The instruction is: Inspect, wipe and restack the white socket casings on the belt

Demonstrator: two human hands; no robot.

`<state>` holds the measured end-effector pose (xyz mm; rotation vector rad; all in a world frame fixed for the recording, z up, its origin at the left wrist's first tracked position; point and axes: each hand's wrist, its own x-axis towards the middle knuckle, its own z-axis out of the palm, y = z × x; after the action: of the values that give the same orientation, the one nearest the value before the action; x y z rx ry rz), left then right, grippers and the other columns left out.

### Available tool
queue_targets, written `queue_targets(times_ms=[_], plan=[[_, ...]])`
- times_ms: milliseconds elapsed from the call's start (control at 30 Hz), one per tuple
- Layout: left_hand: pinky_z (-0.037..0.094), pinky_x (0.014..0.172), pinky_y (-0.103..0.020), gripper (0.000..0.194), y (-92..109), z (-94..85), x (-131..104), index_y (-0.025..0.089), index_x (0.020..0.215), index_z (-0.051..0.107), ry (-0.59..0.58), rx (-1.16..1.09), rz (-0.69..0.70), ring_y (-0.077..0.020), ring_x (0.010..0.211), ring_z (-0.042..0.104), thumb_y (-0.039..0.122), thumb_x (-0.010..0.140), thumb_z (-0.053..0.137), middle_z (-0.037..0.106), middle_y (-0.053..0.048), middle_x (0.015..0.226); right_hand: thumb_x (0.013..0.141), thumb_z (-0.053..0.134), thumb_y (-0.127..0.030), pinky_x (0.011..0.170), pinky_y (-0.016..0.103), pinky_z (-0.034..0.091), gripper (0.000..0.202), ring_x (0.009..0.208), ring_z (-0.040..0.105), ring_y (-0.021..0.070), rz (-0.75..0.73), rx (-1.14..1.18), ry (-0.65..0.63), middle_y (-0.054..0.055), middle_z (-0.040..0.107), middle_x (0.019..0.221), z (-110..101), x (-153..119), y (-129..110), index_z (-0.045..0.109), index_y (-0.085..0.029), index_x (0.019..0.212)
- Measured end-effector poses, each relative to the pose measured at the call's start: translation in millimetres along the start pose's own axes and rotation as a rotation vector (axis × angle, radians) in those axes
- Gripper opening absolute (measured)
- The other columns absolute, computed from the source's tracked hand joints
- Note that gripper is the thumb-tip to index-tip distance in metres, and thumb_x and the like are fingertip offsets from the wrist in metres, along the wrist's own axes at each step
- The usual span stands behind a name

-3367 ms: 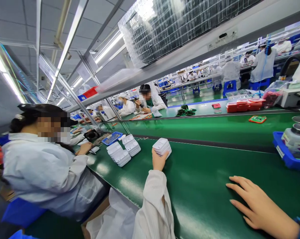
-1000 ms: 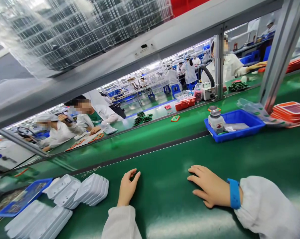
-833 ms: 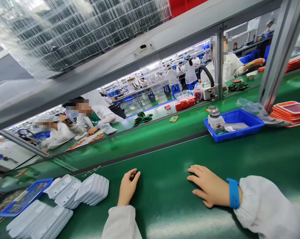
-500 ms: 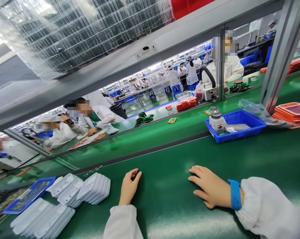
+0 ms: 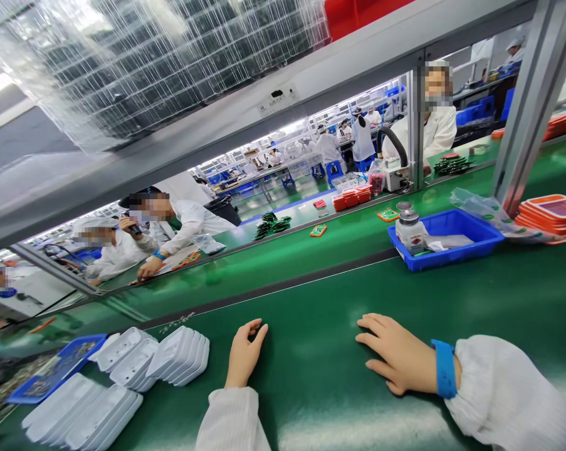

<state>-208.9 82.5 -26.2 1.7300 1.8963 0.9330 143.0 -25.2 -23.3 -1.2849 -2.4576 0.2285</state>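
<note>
My left hand (image 5: 246, 354) rests on the green work surface (image 5: 311, 376), thumb and fingers apart and nothing between them. To its left stand several stacks of white plastic housings (image 5: 182, 355). My right hand (image 5: 398, 357) lies palm down with its fingers spread, holding nothing. A blue wristband (image 5: 445, 368) circles that wrist. Beyond the right hand sits a blue tray (image 5: 456, 249) with a metal-capped bottle (image 5: 409, 230) and a clear bag in it.
Behind runs a green belt carrying circuit boards in orange frames (image 5: 318, 230). Orange-rimmed panels (image 5: 550, 216) are stacked at right. A blue tray of small parts (image 5: 59, 366) lies at left. Overhead hangs a metal shelf (image 5: 226, 113); co-workers in white sit across.
My hands have stayed where they were. On the belt, the orange-framed boards have shifted left. A co-worker at the far left has reached an arm out toward the belt.
</note>
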Motion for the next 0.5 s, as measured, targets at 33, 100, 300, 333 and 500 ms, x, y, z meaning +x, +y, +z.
queue_targets(times_ms=[33,100,300,333,500], plan=[[0.043,0.092,-0.041,0.060,0.0,-0.1,-0.1,0.014,0.108,0.060,0.000,0.000,0.000,-0.0275,0.103,0.054,0.059,0.068,0.056,0.059,-0.012,0.111,0.066,0.068,-0.018,0.098,0.046,0.036,0.046,0.116,0.036,0.0340,0.001,0.002,-0.002,0.016,0.044,0.125,0.1,0.0,-0.1,0.059,-0.011,0.111],[0.042,0.092,-0.041,0.061,-0.1,-0.2,-0.1,0.013,0.108,0.060,0.001,-0.001,-0.001,-0.0276,0.103,0.054,0.059,0.068,0.056,0.059,-0.012,0.111,0.066,0.068,-0.017,0.098,0.046,0.036,0.046,0.116,0.036,0.0339,0.002,0.004,-0.002,0.016,0.043,0.125,0.3,-0.1,-0.2,0.059,-0.011,0.111],[0.043,0.091,-0.041,0.060,0.8,-0.9,0.0,0.013,0.107,0.061,0.002,-0.001,-0.001,-0.0280,0.103,0.054,0.058,0.068,0.057,0.059,-0.013,0.111,0.066,0.067,-0.017,0.098,0.046,0.036,0.046,0.116,0.037,0.0332,-0.003,0.009,0.012,0.015,0.044,0.125,1.3,-1.1,0.0,0.059,-0.012,0.111],[0.043,0.091,-0.041,0.060,1.0,-1.1,-0.1,0.013,0.107,0.061,0.003,-0.001,0.000,-0.0281,0.103,0.055,0.058,0.068,0.057,0.059,-0.013,0.111,0.066,0.066,-0.017,0.098,0.046,0.036,0.046,0.116,0.037,0.0332,-0.002,0.010,0.012,0.015,0.044,0.125,1.5,-1.1,0.1,0.059,-0.012,0.111],[0.044,0.091,-0.041,0.059,0.4,-1.6,-0.7,0.014,0.107,0.061,0.004,0.003,0.006,-0.0282,0.103,0.055,0.058,0.068,0.057,0.060,-0.013,0.111,0.066,0.066,-0.018,0.098,0.046,0.036,0.046,0.116,0.036,0.0331,0.000,0.008,0.018,0.015,0.044,0.125,2.7,-1.1,0.8,0.059,-0.013,0.111]])
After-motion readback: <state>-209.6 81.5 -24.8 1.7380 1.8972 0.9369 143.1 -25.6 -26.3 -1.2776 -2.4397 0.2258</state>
